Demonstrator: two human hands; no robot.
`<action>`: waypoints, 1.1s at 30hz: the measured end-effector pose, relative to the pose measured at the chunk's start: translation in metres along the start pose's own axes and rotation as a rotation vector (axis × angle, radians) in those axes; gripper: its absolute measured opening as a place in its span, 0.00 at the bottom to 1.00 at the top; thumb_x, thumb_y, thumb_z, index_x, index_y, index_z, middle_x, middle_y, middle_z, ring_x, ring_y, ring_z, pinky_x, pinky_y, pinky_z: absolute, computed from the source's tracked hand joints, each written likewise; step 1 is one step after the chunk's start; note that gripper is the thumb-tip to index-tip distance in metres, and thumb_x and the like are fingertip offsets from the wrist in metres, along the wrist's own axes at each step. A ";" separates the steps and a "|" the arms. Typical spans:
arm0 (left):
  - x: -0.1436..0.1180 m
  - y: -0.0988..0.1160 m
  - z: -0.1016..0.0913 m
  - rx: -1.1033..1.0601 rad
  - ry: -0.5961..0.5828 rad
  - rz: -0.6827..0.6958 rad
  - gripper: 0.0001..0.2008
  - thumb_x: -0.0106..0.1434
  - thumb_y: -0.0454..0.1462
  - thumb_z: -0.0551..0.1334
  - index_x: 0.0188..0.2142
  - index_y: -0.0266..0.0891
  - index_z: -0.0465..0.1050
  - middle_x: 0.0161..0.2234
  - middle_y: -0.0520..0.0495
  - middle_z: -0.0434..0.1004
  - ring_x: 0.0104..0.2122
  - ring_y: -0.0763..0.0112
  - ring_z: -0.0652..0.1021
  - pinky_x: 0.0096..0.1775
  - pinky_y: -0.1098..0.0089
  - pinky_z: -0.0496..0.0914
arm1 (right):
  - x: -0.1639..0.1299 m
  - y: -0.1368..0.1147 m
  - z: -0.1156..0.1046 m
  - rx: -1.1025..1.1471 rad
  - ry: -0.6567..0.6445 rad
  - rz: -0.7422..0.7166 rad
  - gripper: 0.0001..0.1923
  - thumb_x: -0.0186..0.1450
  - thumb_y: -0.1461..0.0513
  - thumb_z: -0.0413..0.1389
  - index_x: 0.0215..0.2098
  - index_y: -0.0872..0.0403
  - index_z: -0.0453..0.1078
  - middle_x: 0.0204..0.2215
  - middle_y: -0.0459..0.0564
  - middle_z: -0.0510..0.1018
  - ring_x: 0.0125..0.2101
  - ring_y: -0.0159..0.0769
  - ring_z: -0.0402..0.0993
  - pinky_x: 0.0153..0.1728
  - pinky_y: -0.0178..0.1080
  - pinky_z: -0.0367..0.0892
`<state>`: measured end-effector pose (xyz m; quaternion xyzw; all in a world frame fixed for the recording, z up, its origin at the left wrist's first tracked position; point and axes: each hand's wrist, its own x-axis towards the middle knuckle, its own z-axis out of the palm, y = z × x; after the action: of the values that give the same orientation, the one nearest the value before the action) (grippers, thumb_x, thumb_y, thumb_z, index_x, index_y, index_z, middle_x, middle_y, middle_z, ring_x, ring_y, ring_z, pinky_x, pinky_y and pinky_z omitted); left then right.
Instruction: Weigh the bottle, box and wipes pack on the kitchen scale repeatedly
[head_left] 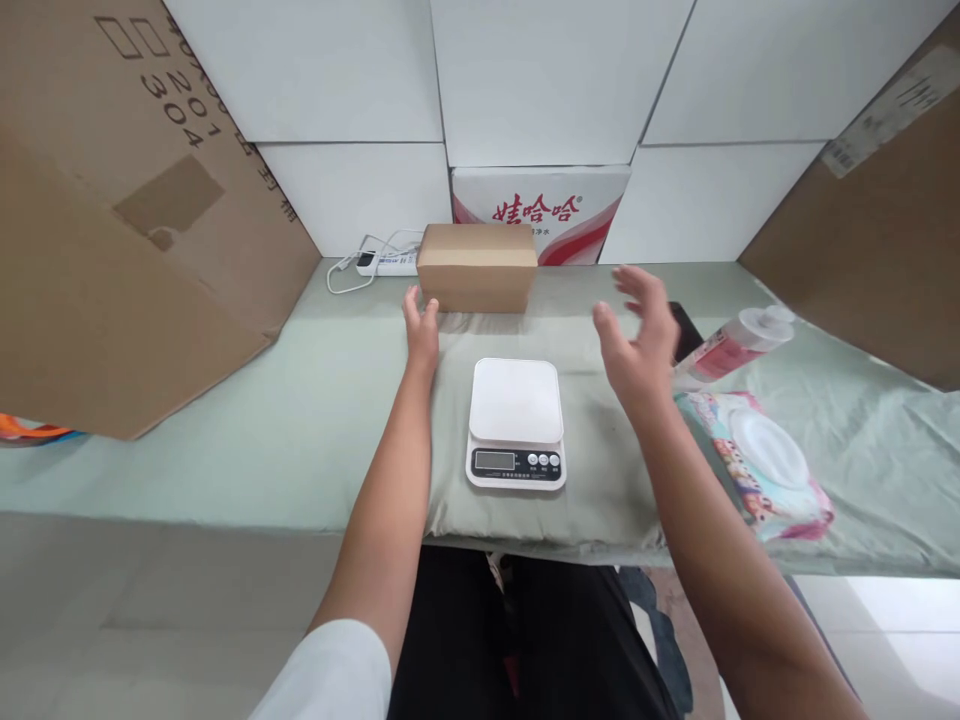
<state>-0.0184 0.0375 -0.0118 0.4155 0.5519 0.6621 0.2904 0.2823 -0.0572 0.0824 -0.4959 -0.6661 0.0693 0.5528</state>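
A white digital kitchen scale (516, 400) lies flat in front of me, its pan bare and its small display dark. Behind it stands a closed brown cardboard box (478, 285). My left hand (422, 325) is at the box's lower left corner, fingers apart and holding nothing; whether it touches the box I cannot tell. Raised to the right of the scale, my right hand (637, 335) has its fingers spread with nothing in them, near a dark, flat object (685, 332) partly hidden behind it.
A bottle with a pink label (726, 350) and a pack of wipes (757, 455) lie at the right. A white power strip (394, 263) with a cable sits at the back, near a white printed carton (540, 205). Large cardboard sheets (150, 230) flank the green-covered table (300, 430).
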 end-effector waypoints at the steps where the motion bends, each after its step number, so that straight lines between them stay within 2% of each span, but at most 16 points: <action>1: 0.002 -0.001 -0.001 -0.039 -0.061 -0.048 0.26 0.71 0.44 0.61 0.67 0.49 0.63 0.75 0.43 0.60 0.76 0.60 0.57 0.74 0.58 0.55 | 0.011 0.013 0.024 0.147 -0.059 0.112 0.32 0.68 0.41 0.55 0.65 0.46 0.66 0.65 0.58 0.74 0.65 0.53 0.71 0.64 0.60 0.67; 3: 0.004 -0.003 -0.003 -0.076 -0.149 -0.100 0.33 0.72 0.46 0.59 0.73 0.48 0.56 0.79 0.46 0.51 0.79 0.63 0.51 0.75 0.62 0.51 | 0.033 0.043 0.069 0.359 -0.156 0.380 0.43 0.63 0.34 0.56 0.68 0.45 0.63 0.70 0.58 0.68 0.72 0.55 0.62 0.67 0.60 0.63; 5: 0.005 -0.003 -0.006 -0.083 -0.200 -0.117 0.36 0.73 0.46 0.58 0.76 0.46 0.50 0.80 0.46 0.46 0.79 0.64 0.50 0.75 0.64 0.50 | 0.050 0.068 0.105 0.479 -0.269 0.537 0.51 0.57 0.31 0.58 0.71 0.42 0.58 0.75 0.55 0.61 0.75 0.55 0.55 0.70 0.61 0.58; 8: 0.006 -0.005 -0.009 -0.070 -0.254 -0.120 0.38 0.72 0.44 0.59 0.77 0.45 0.50 0.79 0.44 0.50 0.78 0.62 0.52 0.75 0.62 0.51 | 0.058 0.088 0.138 0.599 -0.368 0.585 0.53 0.56 0.32 0.60 0.74 0.34 0.52 0.76 0.48 0.60 0.73 0.52 0.58 0.70 0.64 0.57; 11: 0.009 -0.012 -0.007 -0.004 -0.262 -0.070 0.37 0.67 0.38 0.64 0.74 0.47 0.59 0.76 0.43 0.57 0.77 0.57 0.58 0.75 0.60 0.53 | 0.052 0.094 0.146 0.648 -0.359 0.557 0.52 0.58 0.34 0.60 0.75 0.32 0.49 0.74 0.45 0.62 0.70 0.51 0.64 0.68 0.64 0.60; 15: 0.003 -0.011 -0.001 -0.012 -0.221 0.089 0.32 0.62 0.34 0.65 0.66 0.45 0.69 0.70 0.40 0.63 0.71 0.54 0.67 0.72 0.60 0.62 | 0.038 0.094 0.126 0.617 -0.329 0.508 0.50 0.60 0.37 0.60 0.75 0.33 0.50 0.68 0.48 0.70 0.66 0.52 0.68 0.65 0.60 0.67; 18: -0.014 0.009 -0.001 -0.078 -0.245 0.273 0.28 0.63 0.36 0.66 0.62 0.46 0.70 0.69 0.41 0.66 0.70 0.55 0.70 0.70 0.60 0.65 | 0.025 0.081 0.093 0.622 -0.251 0.419 0.47 0.62 0.40 0.60 0.74 0.34 0.48 0.69 0.49 0.67 0.69 0.50 0.65 0.63 0.59 0.69; 20: -0.034 0.029 -0.007 -0.121 -0.270 0.327 0.24 0.65 0.38 0.67 0.60 0.47 0.70 0.69 0.42 0.68 0.70 0.55 0.70 0.71 0.58 0.65 | 0.008 0.064 0.066 0.601 -0.205 0.319 0.46 0.64 0.41 0.60 0.74 0.34 0.48 0.70 0.50 0.64 0.70 0.51 0.62 0.63 0.59 0.70; 23: -0.074 0.053 -0.025 -0.161 -0.307 0.278 0.21 0.65 0.41 0.68 0.56 0.46 0.70 0.64 0.41 0.75 0.68 0.52 0.74 0.69 0.53 0.67 | -0.035 0.033 0.025 0.506 -0.135 0.175 0.41 0.67 0.42 0.59 0.74 0.34 0.49 0.71 0.52 0.61 0.69 0.52 0.63 0.64 0.59 0.69; 26: -0.123 0.061 -0.049 -0.167 -0.353 0.154 0.19 0.63 0.40 0.68 0.54 0.45 0.71 0.58 0.41 0.82 0.65 0.52 0.77 0.68 0.51 0.69 | -0.091 0.012 -0.005 0.424 -0.037 0.125 0.37 0.70 0.46 0.59 0.73 0.32 0.50 0.70 0.51 0.60 0.69 0.51 0.63 0.67 0.59 0.64; 29: -0.167 0.057 -0.067 -0.186 -0.362 0.057 0.18 0.62 0.35 0.66 0.51 0.45 0.71 0.57 0.41 0.83 0.63 0.53 0.79 0.68 0.49 0.70 | -0.133 0.007 -0.017 0.415 0.026 0.117 0.35 0.71 0.49 0.59 0.72 0.33 0.52 0.67 0.51 0.63 0.68 0.49 0.64 0.69 0.59 0.61; 33: -0.195 0.050 -0.078 -0.176 -0.333 0.020 0.21 0.60 0.31 0.64 0.53 0.45 0.71 0.59 0.42 0.81 0.65 0.54 0.77 0.70 0.46 0.67 | -0.149 0.015 -0.015 0.392 0.035 0.151 0.33 0.70 0.48 0.58 0.70 0.37 0.54 0.64 0.52 0.65 0.65 0.48 0.66 0.68 0.58 0.61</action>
<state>0.0119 -0.1766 -0.0114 0.4978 0.4322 0.6327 0.4064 0.2877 -0.1660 -0.0211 -0.4286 -0.5910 0.2301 0.6435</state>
